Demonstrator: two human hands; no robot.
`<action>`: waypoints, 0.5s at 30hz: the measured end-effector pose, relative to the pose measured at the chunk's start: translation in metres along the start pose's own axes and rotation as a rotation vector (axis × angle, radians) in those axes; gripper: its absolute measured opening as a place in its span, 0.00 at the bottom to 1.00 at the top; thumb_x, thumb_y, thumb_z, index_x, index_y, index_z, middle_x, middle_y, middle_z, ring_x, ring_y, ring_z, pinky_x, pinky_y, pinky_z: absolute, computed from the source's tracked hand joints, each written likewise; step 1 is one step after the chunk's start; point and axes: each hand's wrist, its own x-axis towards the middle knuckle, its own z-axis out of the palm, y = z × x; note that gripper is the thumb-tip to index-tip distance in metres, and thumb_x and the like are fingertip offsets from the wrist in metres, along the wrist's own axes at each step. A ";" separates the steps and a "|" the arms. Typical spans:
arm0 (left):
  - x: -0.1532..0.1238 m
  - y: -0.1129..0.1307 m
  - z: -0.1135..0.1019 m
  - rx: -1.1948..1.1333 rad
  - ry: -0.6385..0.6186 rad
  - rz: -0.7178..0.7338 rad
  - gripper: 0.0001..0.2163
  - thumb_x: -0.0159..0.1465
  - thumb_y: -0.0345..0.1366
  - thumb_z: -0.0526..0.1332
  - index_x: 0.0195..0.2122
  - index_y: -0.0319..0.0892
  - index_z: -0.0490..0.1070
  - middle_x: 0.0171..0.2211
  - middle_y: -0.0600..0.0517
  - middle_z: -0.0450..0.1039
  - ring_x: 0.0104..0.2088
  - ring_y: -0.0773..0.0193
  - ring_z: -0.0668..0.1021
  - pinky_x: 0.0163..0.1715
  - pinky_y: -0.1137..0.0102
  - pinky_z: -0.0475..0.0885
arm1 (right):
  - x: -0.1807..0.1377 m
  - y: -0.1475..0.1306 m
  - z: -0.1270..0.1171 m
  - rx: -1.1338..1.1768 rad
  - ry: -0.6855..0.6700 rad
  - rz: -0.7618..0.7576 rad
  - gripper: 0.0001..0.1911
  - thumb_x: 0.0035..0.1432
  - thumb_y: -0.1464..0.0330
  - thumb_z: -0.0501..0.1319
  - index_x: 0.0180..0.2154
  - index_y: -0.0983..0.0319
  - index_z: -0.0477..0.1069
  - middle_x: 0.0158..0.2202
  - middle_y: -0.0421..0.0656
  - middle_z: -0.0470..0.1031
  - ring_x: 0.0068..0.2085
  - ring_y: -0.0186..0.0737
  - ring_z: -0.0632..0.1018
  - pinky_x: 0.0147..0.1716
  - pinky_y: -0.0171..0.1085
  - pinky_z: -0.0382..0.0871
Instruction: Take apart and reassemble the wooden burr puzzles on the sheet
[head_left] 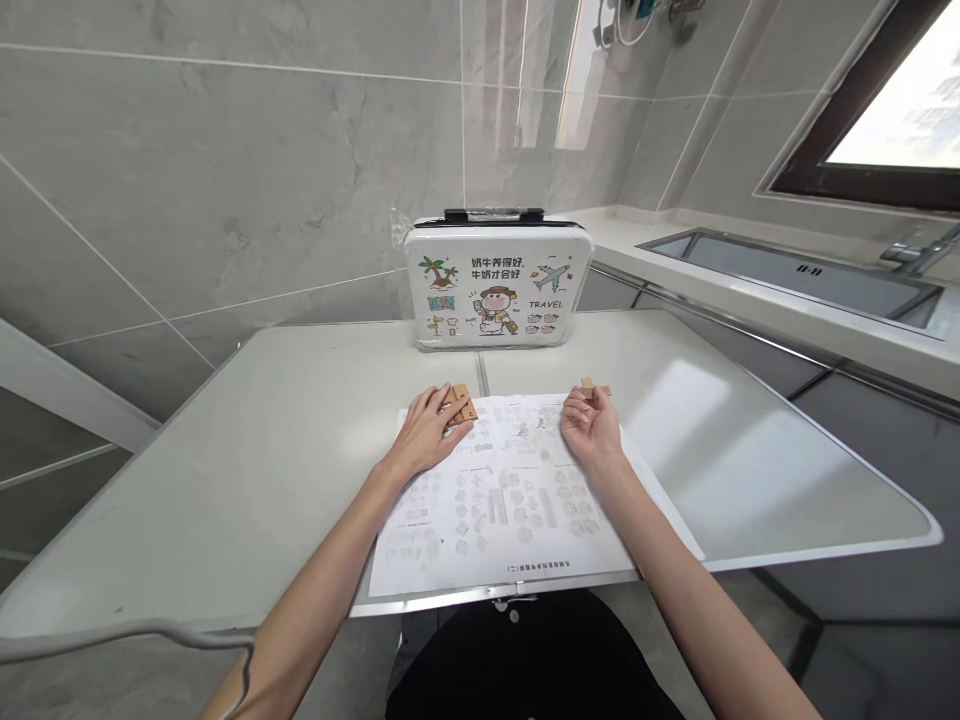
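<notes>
My left hand (426,432) is closed over a small flat wooden block with dark lines (465,402), which sits at the upper left of a printed sheet (517,545). Between the thumb and fingers of my right hand (592,425), palm turned up, is a small light wooden piece (589,385) that looks stepped or cross-shaped. This hand is over the sheet's upper right corner. Small grey diagrams and a line of upside-down text cover the sheet. Part of each wooden thing is hidden by fingers.
A white folding table (300,450) carries the sheet. At its back stands a white cartoon-printed case (499,290) in plastic wrap. A counter with a sink (795,270) runs along the right. A grey cable (150,630) crosses the near left corner.
</notes>
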 end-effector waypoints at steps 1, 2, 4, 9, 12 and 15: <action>0.000 0.000 0.000 0.003 -0.010 0.003 0.28 0.76 0.57 0.52 0.73 0.53 0.65 0.78 0.47 0.52 0.76 0.40 0.55 0.72 0.41 0.56 | -0.001 0.001 0.001 -0.040 -0.019 0.000 0.10 0.74 0.64 0.59 0.37 0.58 0.64 0.25 0.32 0.62 0.18 0.25 0.63 0.12 0.20 0.64; -0.001 0.001 -0.001 0.005 -0.023 0.010 0.28 0.76 0.57 0.53 0.73 0.53 0.65 0.78 0.47 0.52 0.76 0.40 0.55 0.72 0.41 0.56 | -0.002 0.003 0.003 -0.086 -0.040 -0.001 0.11 0.72 0.63 0.61 0.36 0.58 0.64 0.25 0.32 0.61 0.18 0.25 0.63 0.13 0.21 0.64; -0.002 0.004 -0.002 -0.002 -0.052 0.038 0.29 0.75 0.57 0.54 0.73 0.52 0.65 0.78 0.47 0.52 0.76 0.40 0.55 0.72 0.42 0.57 | -0.004 0.007 0.006 -0.198 -0.083 -0.007 0.13 0.67 0.62 0.67 0.35 0.58 0.65 0.24 0.31 0.61 0.19 0.25 0.62 0.13 0.22 0.63; -0.009 0.017 -0.004 -0.077 -0.141 0.204 0.29 0.74 0.55 0.57 0.74 0.56 0.62 0.78 0.51 0.50 0.77 0.41 0.55 0.73 0.44 0.58 | -0.013 0.026 0.013 -0.572 -0.200 -0.062 0.16 0.56 0.58 0.74 0.33 0.59 0.70 0.27 0.35 0.68 0.23 0.30 0.66 0.15 0.29 0.61; -0.013 0.026 -0.005 -0.161 -0.163 0.310 0.30 0.73 0.53 0.60 0.75 0.56 0.60 0.77 0.51 0.54 0.76 0.43 0.57 0.74 0.46 0.58 | -0.022 0.039 0.017 -0.837 -0.277 -0.142 0.16 0.57 0.56 0.73 0.36 0.59 0.75 0.30 0.39 0.72 0.28 0.36 0.71 0.24 0.35 0.69; -0.014 0.031 -0.008 -0.205 -0.056 0.297 0.30 0.70 0.52 0.64 0.71 0.51 0.65 0.73 0.45 0.62 0.73 0.44 0.64 0.71 0.49 0.63 | -0.031 0.047 0.020 -1.051 -0.347 -0.282 0.20 0.51 0.55 0.77 0.41 0.57 0.77 0.41 0.44 0.77 0.43 0.47 0.76 0.46 0.46 0.75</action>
